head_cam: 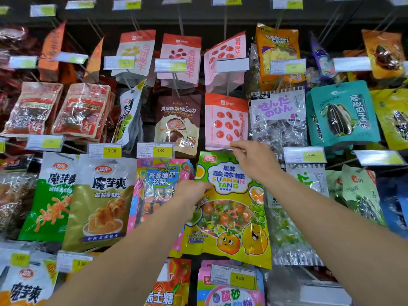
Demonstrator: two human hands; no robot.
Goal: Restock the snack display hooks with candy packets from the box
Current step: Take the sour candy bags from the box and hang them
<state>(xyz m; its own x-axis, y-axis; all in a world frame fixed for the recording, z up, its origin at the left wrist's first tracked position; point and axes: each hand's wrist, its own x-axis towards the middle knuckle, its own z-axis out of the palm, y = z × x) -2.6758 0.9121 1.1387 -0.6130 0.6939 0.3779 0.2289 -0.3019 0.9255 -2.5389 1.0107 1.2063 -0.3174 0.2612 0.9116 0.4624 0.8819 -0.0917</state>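
Observation:
A green and yellow candy packet (pixel 229 208) with cartoon fruit hangs in the middle of the display. My left hand (pixel 191 193) grips its left edge, fingers curled over the front. My right hand (pixel 251 157) is at the packet's top right corner and pinches the end of the display hook (pixel 220 147) there, where the price tag holder sits edge-on. The box is out of sight.
Rows of hooks hold snack bags all round: a pink gummy packet (pixel 159 191) at the left, a pink strawberry bag (pixel 225 122) above, clear-wrapped candy (pixel 287 235) at the right. Yellow price tags (pixel 155 150) stick out on the hook ends.

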